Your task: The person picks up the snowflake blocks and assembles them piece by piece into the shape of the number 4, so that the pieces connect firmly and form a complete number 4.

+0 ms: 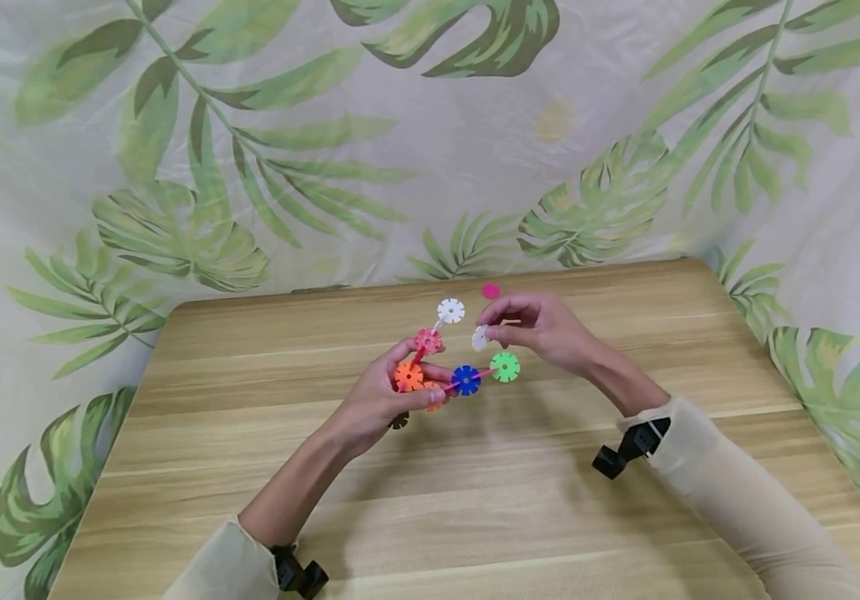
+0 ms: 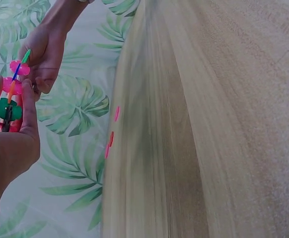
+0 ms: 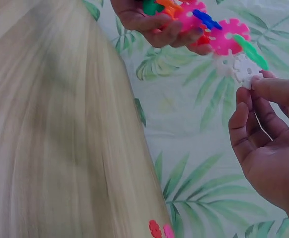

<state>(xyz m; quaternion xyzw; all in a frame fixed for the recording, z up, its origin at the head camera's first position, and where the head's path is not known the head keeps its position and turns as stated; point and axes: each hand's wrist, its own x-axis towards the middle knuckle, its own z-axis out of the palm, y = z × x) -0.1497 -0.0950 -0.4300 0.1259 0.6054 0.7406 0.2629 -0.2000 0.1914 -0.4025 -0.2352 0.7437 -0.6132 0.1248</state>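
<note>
A chain of interlocked notched plastic discs is gripped by my left hand (image 1: 377,400), thumb in front and fingers behind. Along it show an orange disc (image 1: 409,376), a blue disc (image 1: 466,380) and, at its right end, a green disc (image 1: 505,367). Its upper branch ends in a white disc (image 1: 451,311). Between thumb and fingertips, my right hand (image 1: 546,329) pinches a loose white disc (image 3: 245,71), close beside the green end in the right wrist view. A dark green disc (image 2: 7,109) sits near the left palm.
A pink disc (image 1: 491,291) lies near the back edge of the wooden table (image 1: 475,517). Loose red (image 3: 155,228) and pink (image 3: 169,231) discs lie by the edge in the right wrist view. A leaf-patterned cloth (image 1: 460,150) hangs behind the table.
</note>
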